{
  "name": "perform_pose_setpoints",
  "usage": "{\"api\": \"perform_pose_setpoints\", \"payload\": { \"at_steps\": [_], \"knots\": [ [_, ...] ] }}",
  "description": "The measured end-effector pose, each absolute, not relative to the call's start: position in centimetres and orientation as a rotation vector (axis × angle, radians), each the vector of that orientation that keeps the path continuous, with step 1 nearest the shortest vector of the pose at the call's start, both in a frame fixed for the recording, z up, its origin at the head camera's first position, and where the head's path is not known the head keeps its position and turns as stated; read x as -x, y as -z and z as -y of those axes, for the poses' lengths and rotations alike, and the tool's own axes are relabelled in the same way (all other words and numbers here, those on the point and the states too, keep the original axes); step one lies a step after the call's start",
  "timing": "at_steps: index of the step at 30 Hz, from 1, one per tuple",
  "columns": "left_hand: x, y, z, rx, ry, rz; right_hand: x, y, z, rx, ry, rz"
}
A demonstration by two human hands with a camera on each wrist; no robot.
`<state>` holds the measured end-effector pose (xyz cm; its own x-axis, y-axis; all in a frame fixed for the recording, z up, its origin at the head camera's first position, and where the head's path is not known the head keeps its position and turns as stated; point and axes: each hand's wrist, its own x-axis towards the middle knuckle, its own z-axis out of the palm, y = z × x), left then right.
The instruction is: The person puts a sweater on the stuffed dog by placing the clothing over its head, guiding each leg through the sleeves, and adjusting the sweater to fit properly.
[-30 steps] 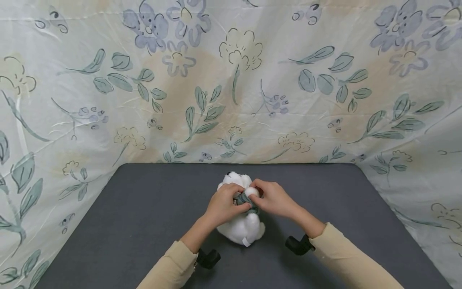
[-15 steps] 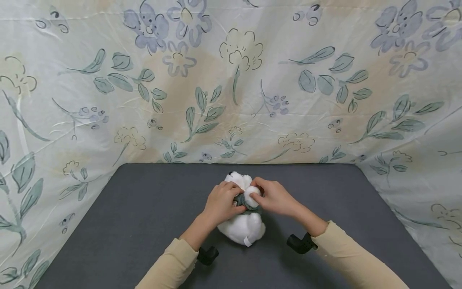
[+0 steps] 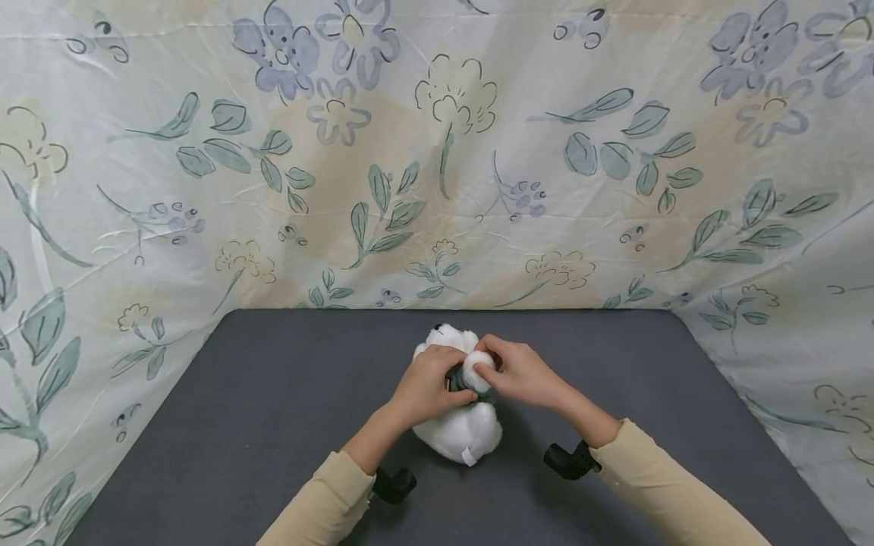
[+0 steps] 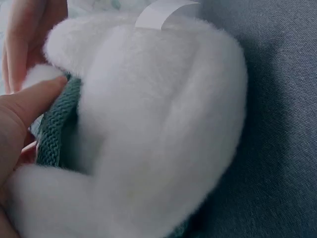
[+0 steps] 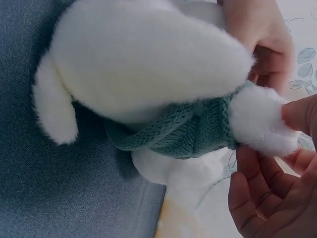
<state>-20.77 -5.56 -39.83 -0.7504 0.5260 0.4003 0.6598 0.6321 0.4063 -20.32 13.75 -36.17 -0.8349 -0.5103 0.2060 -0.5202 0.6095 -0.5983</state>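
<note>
A white plush bear (image 3: 451,434) lies on the table with its dark nose toward the back. Around its upper body is a green knitted sweater (image 5: 193,126), its hem bunched away from the belly. My right hand (image 3: 522,371) pinches the bear's round white paw (image 5: 262,119), which pokes out of a knitted sleeve opening. From the other side my left hand (image 3: 426,383) holds the sweater, its thumb (image 4: 42,96) at the knitted edge beside the paw. The left fingers are partly hidden behind the bear. A white tag (image 4: 163,15) stands up from the bear's bottom.
The dark grey table (image 3: 307,364) reaches back to a floral curtain (image 3: 437,189), which also hangs at both sides. Black wrist cameras (image 3: 570,461) sit below beige sleeves (image 3: 665,485) on both arms.
More of the white paw now shows out of the green sleeve, and the knit has slid down around it. My right hand now grips the paw itself; both hands have shifted only slightly.
</note>
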Motion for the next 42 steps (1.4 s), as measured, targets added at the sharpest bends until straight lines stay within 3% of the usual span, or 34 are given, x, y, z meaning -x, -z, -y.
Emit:
{"api": "perform_pose_setpoints", "payload": {
  "at_steps": [28,42],
  "knots": [
    [21.1,39.4,6.3,0.82,0.203,2.836,20.0,36.8,-14.3,-0.882,-1.056,2.776],
    [19.5,40.6,8.0,0.757,0.896,2.775,20.3,36.7,-14.6,-0.835,-1.044,2.815]
  ]
}}
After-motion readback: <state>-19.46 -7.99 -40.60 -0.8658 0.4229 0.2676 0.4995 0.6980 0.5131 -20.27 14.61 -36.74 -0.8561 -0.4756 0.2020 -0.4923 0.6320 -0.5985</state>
